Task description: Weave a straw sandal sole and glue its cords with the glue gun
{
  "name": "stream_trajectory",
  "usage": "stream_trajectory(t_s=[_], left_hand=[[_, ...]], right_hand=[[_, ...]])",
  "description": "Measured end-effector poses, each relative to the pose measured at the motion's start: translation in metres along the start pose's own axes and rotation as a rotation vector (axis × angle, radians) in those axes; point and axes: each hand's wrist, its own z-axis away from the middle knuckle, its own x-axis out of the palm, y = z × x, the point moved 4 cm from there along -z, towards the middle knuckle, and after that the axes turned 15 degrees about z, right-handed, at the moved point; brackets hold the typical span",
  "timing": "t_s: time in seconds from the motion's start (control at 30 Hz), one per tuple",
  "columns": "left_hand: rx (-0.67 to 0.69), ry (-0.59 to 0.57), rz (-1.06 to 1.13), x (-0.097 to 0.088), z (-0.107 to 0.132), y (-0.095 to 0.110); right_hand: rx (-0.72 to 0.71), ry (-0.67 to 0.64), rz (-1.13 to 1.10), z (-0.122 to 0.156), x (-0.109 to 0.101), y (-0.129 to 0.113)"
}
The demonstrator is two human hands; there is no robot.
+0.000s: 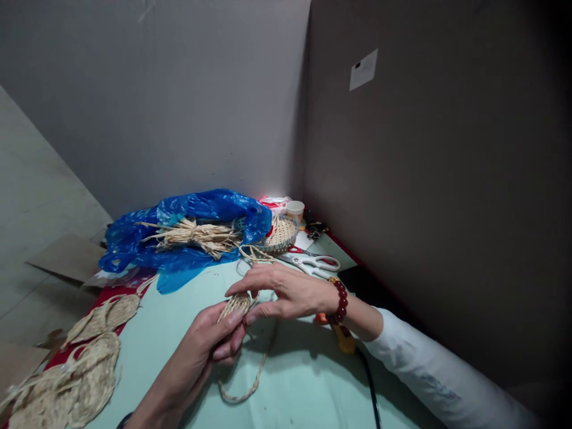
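left hand [214, 335] grips small plaited coil [238, 303] above green tabletop [143, 357]; right hand [292, 292] meets it, pinching or just touching, can't tell. coil looks part-built: cord tail [258, 381] dangles unworked. straw bundle [192, 233] seems unused.

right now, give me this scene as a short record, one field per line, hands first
left hand: holds the woven coil
right hand: at the coil, red beads on its wrist
loose cord: curves below the hands
left side: woven pieces
back: straw bundle with blue bag around it, basket, cup
beyond right hand: white-handled scissors
under right wrist: yellow tool
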Motion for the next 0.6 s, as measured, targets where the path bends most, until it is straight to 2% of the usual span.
stream_trajectory(t_s=[0.1, 0.23, 0.4, 0.6], left_hand=[[-0.008, -0.007, 0.026, 0.002, 0.005, 0.005], [0.056, 0.037, -0.003, -0.002, 0.007, 0.011], [0.1, 0.086, -0.096, -0.005, 0.003, 0.012], [0.13, 0.089, -0.057, -0.004, 0.005, 0.013]], right_hand=[[-0.042, 0.024, 0.009, 0.001, -0.004, 0.0], [-0.022, 0.046, 0.04, 0.002, -0.008, 0.002], [-0.038, 0.035, 0.052, 0.001, -0.002, 0.002], [-0.061, 0.089, 0.064, 0.001, 0.001, -0.005]])
